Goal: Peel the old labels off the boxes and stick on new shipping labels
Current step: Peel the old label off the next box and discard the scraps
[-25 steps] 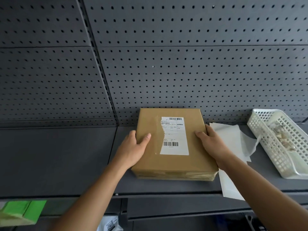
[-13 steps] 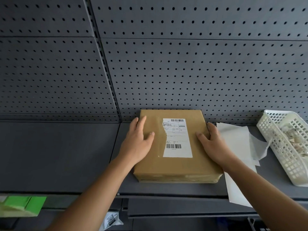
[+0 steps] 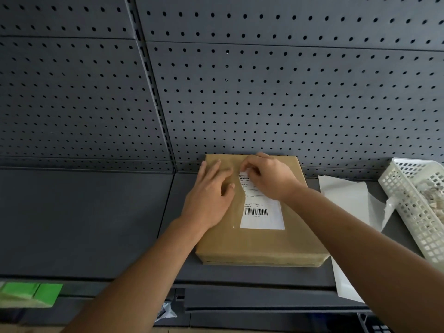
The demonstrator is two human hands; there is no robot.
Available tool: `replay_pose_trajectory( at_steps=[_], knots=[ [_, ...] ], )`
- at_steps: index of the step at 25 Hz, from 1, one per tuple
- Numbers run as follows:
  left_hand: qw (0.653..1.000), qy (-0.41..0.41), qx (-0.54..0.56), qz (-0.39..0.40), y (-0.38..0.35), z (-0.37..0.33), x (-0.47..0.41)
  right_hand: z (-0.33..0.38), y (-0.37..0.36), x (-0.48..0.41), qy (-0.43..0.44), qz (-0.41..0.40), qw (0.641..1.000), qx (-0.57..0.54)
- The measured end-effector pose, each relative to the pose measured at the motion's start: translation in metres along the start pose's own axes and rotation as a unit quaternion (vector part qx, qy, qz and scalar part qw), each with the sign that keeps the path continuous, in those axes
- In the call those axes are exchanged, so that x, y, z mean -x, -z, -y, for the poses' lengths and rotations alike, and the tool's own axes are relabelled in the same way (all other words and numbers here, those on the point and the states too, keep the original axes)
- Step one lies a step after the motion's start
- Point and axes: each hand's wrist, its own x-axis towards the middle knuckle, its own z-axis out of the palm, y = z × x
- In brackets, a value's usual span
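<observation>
A flat brown cardboard box [image 3: 262,243] lies on the dark grey shelf [image 3: 84,224] against the pegboard wall. A white shipping label [image 3: 263,218] with a barcode is stuck on its top, its left edge torn. My left hand [image 3: 211,195] lies flat on the left part of the box top, fingers straight. My right hand [image 3: 269,176] is at the label's far top edge, fingers curled and pinching the label's corner. The label's upper part is hidden under that hand.
White backing sheets [image 3: 346,200] lie on the shelf right of the box. A white plastic basket [image 3: 418,207] with paper scraps stands at the far right. A green item [image 3: 31,294] sits on the lower level at the left. The pegboard [image 3: 264,92] rises behind.
My right hand left the box's right side and moved to the label's top edge, fingers now pinching there. My left hand slid up onto the box top and lies flat.
</observation>
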Motion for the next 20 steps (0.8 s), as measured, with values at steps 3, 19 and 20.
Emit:
replay_pose_trajectory(
  at_steps=[3,19,20],
  knots=[
    [1.0,0.004,-0.007,0.004,-0.0001,-0.0002,-0.0009,0.0003,-0.002,-0.0072,-0.001,-0.001,1.0,0.029],
    [1.0,0.008,-0.023,0.008,-0.0014,-0.0002,-0.0007,0.001,-0.0071,-0.013,-0.01,0.003,0.998,0.061],
    [1.0,0.009,-0.022,0.008,-0.0015,-0.0003,-0.0004,0.001,-0.0058,-0.0133,-0.017,0.004,0.998,0.057]
  ],
)
